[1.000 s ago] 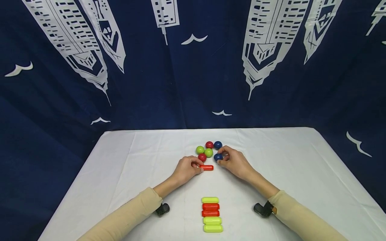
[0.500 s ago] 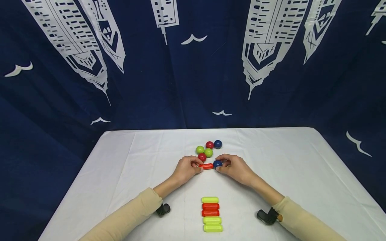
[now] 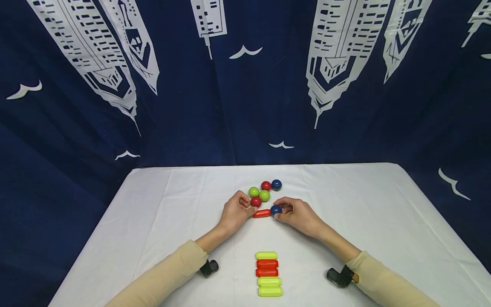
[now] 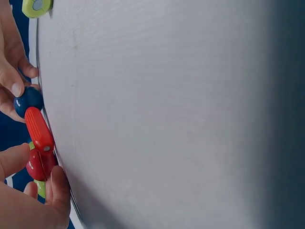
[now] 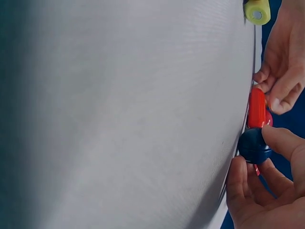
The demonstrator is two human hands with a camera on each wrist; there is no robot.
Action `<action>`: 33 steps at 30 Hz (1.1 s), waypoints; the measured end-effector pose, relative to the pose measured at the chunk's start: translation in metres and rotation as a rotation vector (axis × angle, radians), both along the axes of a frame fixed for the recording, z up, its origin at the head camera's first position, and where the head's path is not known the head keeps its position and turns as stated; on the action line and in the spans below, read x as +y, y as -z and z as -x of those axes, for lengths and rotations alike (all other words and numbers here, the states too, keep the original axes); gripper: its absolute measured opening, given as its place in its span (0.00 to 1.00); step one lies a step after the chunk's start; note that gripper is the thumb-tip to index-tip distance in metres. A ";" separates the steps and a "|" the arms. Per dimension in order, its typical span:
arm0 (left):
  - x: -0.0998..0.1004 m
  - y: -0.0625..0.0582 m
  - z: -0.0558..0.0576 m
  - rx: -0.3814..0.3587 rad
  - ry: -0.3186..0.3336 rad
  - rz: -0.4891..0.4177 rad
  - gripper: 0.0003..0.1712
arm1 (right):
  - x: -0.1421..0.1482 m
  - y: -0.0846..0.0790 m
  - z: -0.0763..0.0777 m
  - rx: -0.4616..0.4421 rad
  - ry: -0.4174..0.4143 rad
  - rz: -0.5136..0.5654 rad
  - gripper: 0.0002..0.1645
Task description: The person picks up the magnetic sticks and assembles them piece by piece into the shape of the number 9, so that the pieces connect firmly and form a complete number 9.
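My right hand (image 3: pixel 301 214) pinches a blue ball (image 3: pixel 275 210) between thumb and fingers, at the right end of a red stick (image 3: pixel 261 213). Ball and stick touch, as the right wrist view also shows. My left hand (image 3: pixel 235 214) is at the stick's other end, fingers parted beside a red ball (image 3: pixel 255 201). In the left wrist view, the stick's near end (image 4: pixel 46 147) stands free of its fingers, and the red ball (image 4: pixel 35 165) lies in the gap between thumb and fingers; whether they touch it I cannot tell.
Behind the hands lie two green balls (image 3: pixel 264 195), another red ball (image 3: pixel 266 186) and another blue ball (image 3: pixel 276 184). Nearer me, several green and red sticks (image 3: pixel 267 272) lie in a column on the white-covered table (image 3: pixel 184 192). A blue patterned cloth (image 3: pixel 245 106) hangs behind.
My right hand has brought the blue ball toward me, against the red stick's end. My left hand has let go of the stick and shifted its fingers away, toward the red ball.
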State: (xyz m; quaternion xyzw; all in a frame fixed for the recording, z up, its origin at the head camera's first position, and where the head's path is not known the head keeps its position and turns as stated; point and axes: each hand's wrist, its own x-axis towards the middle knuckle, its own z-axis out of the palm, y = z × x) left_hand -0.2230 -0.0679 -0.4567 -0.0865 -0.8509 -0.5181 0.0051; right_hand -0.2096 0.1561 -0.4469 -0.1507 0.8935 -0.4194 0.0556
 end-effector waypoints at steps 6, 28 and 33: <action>0.003 0.000 0.003 -0.027 -0.029 -0.027 0.18 | -0.001 0.002 0.000 -0.008 -0.009 0.011 0.19; -0.016 0.001 0.004 -0.093 0.060 -0.003 0.17 | 0.005 0.004 0.000 -0.023 0.019 0.045 0.18; -0.021 -0.001 0.001 -0.072 0.081 -0.010 0.17 | 0.006 0.005 0.002 -0.011 0.028 0.047 0.17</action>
